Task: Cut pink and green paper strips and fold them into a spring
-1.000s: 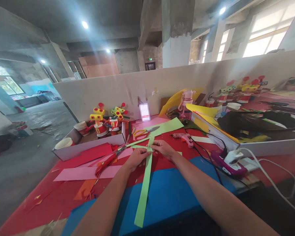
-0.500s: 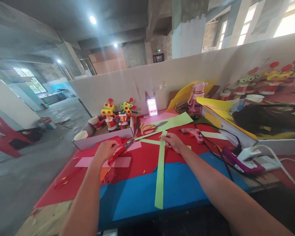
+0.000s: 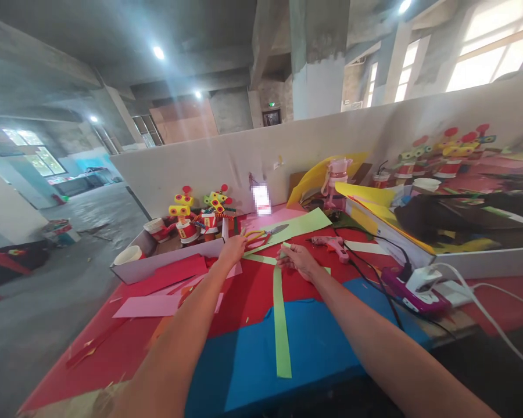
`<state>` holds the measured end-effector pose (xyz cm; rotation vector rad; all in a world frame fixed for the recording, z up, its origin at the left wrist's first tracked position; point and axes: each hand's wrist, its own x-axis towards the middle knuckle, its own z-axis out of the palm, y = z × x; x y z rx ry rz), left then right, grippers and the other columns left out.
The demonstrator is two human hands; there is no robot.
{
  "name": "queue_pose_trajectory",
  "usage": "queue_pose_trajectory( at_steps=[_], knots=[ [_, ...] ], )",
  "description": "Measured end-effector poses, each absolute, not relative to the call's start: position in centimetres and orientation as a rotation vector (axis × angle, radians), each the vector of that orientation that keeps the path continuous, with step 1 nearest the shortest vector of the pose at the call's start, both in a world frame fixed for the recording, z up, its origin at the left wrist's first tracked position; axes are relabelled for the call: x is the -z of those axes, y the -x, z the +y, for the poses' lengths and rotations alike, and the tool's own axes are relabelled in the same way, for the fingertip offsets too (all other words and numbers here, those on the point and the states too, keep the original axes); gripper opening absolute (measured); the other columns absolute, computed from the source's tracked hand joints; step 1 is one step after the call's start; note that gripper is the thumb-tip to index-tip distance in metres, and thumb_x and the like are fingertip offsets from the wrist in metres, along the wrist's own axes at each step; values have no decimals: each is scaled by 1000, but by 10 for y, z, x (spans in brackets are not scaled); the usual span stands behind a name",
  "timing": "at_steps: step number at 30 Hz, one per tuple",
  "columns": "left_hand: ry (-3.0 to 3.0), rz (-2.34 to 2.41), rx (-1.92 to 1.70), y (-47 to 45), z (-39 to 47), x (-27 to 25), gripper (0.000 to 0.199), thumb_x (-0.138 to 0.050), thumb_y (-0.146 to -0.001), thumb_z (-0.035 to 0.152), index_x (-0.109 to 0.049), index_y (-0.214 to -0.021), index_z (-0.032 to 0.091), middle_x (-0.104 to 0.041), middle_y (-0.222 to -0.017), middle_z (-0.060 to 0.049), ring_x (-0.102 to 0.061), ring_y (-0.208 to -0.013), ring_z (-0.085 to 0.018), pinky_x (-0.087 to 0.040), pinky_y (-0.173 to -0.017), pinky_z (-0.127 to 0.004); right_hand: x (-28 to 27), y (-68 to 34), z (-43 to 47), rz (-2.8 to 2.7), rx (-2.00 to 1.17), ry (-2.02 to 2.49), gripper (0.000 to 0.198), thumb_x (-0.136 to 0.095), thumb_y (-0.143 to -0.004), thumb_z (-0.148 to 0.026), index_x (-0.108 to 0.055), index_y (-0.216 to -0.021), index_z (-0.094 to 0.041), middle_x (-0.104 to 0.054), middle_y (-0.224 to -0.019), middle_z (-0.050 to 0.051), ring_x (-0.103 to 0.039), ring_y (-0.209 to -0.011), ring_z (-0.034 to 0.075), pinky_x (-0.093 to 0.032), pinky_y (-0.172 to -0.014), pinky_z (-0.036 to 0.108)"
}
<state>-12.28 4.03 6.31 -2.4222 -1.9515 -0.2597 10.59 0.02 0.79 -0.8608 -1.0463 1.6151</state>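
Note:
My right hand (image 3: 297, 259) pinches the upper end of a light green paper strip (image 3: 280, 325). The strip hangs down over the blue sheet (image 3: 239, 354). Over on the left, my left hand (image 3: 234, 251) is beside the yellow handles of the scissors (image 3: 255, 234). Its fingertips are partly hidden, so I cannot tell whether they grip a handle. The scissors' blades point right, over a large green paper sheet (image 3: 311, 223). Another green strip (image 3: 261, 259) lies between my hands. A pink glue gun (image 3: 335, 247) rests to the right of my right hand.
Cup figures with yellow and green heads (image 3: 185, 220) stand in an open box (image 3: 165, 258) at left. Pink paper (image 3: 146, 306) lies in front. A purple power strip (image 3: 412, 293) with cables, a pink bottle (image 3: 336, 180) and a box with yellow sheets (image 3: 375, 217) occupy the right.
My left hand has moved right and forward from the red-handled tool to the scissors' handles. My right hand still holds the green strip, its fingers now curled over the top. The view has shifted slightly.

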Motion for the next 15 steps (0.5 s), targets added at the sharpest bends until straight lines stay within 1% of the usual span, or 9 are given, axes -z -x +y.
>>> queue_pose_trajectory(
  at_steps=[2, 4, 7, 9, 11, 12, 14, 15],
  knots=[
    [2461, -1932, 214, 113, 59, -61, 27, -47, -88, 18, -69, -104, 16, -69, -111, -13, -60, -110, -23, -43, -91, -29, -8, -107, 2, -1028, -1606, 851, 30, -65, -84, -43, -60, -73, -16, -69, -66, 6, -66, -54, 13, -54, -52, 23],
    [2483, -1912, 194, 105, 73, -57, 27, -53, -86, 20, -67, -108, 15, -68, -113, -14, -59, -113, -25, -43, -91, -29, -7, -107, 5, -993, -1600, 854, 27, -66, -82, -42, -59, -76, -17, -68, -64, 5, -66, -53, 13, -54, -51, 23],
    [2462, -1875, 110, 96, 86, -54, 33, -57, -84, 21, -61, -116, 15, -65, -118, -16, -58, -115, -27, -44, -89, -30, -4, -105, 9, -988, -1597, 845, 24, -73, -75, -38, -60, -80, -18, -67, -62, 1, -63, -50, 12, -51, -49, 21],
    [2446, -1866, -9, 91, 90, -57, 39, -60, -81, 21, -57, -119, 15, -64, -118, -18, -59, -112, -28, -45, -86, -31, -3, -104, 11, -1036, -1574, 840, 25, -77, -70, -38, -64, -79, -18, -64, -56, -2, -59, -45, 10, -48, -44, 19],
    [2443, -1867, -110, 87, 89, -66, 42, -62, -80, 24, -54, -120, 16, -65, -117, -18, -61, -109, -30, -46, -84, -33, -3, -102, 12, -1068, -1548, 848, 27, -79, -66, -39, -66, -75, -17, -60, -50, -3, -53, -40, 8, -44, -40, 18],
    [2442, -1866, -136, 85, 86, -72, 43, -62, -80, 28, -53, -120, 17, -65, -117, -18, -62, -108, -30, -46, -83, -33, -4, -102, 11, -1065, -1546, 846, 28, -80, -65, -40, -66, -72, -16, -59, -49, -3, -52, -40, 8, -44, -40, 18],
    [2429, -1827, -115, 84, 77, -86, 40, -59, -82, 33, -53, -120, 20, -65, -118, -15, -62, -108, -30, -46, -84, -34, -5, -101, 11, -1016, -1568, 814, 30, -81, -62, -40, -64, -66, -17, -63, -53, -1, -55, -44, 9, -49, -45, 20],
    [2416, -1813, -103, 85, 70, -93, 41, -58, -82, 30, -52, -121, 20, -65, -119, -14, -62, -108, -29, -45, -84, -33, -6, -101, 10, -982, -1585, 793, 31, -82, -62, -41, -62, -65, -17, -65, -56, -1, -58, -47, 10, -52, -49, 21]
  ],
)
